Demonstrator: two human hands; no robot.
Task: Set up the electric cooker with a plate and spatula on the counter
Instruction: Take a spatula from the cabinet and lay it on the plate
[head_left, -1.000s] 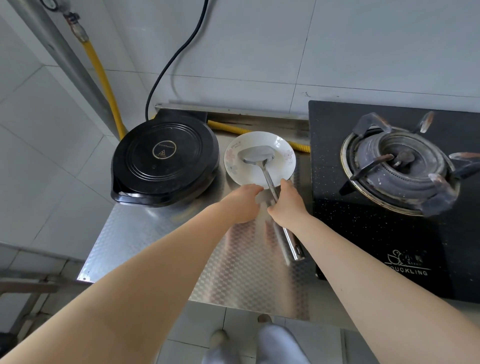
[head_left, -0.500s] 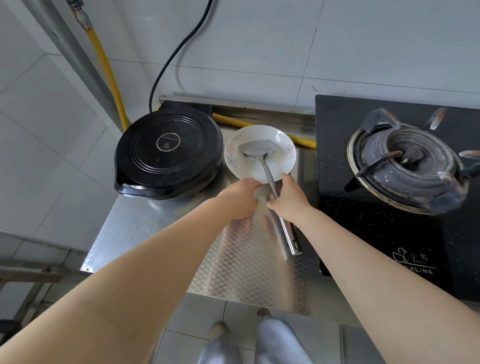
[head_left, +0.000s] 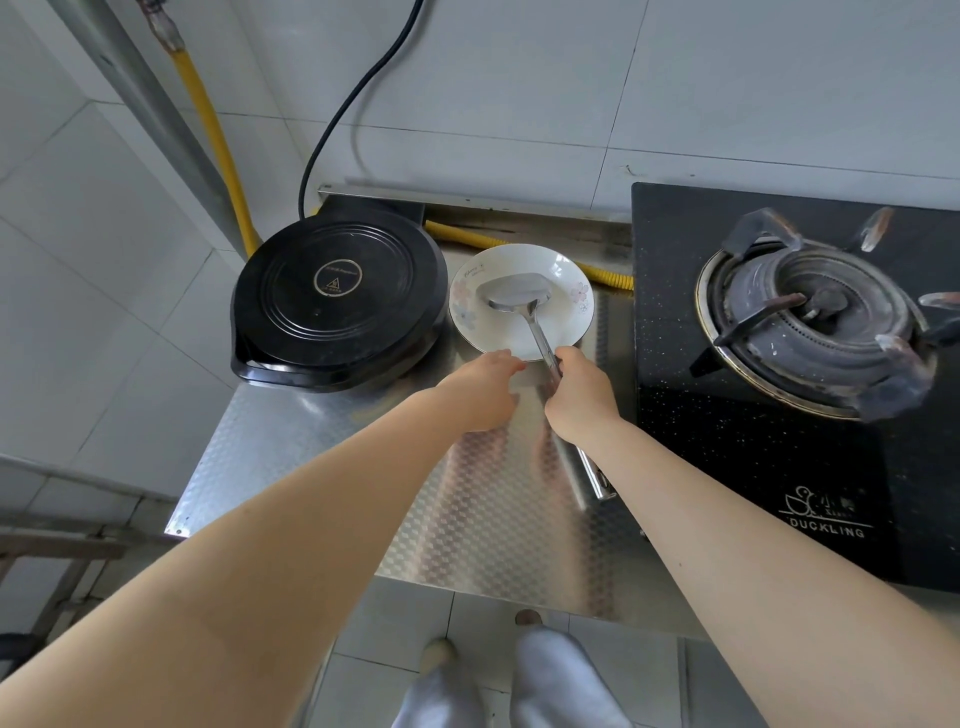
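Both arms reach forward over the bench (head_left: 322, 467): the right hand (head_left: 579, 400) grips the spatula (head_left: 519, 301) handle, the left hand (head_left: 480, 392), fingers relaxed, touches the plate (head_left: 467, 306) rim.

Bright even daylight, wide-angle bending at edges

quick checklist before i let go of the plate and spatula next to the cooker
1. Plate sits flat on the counter: ok.
2. Spatula blade rests inside the plate: ok.
3. Right hand grips the spatula handle: ok.
4. Left hand at the plate's near rim: contact cannot tell.
5. Electric cooker lid closed, beside the plate: ok.
6. Cooker cord plugged in: cannot tell, it runs out of view.
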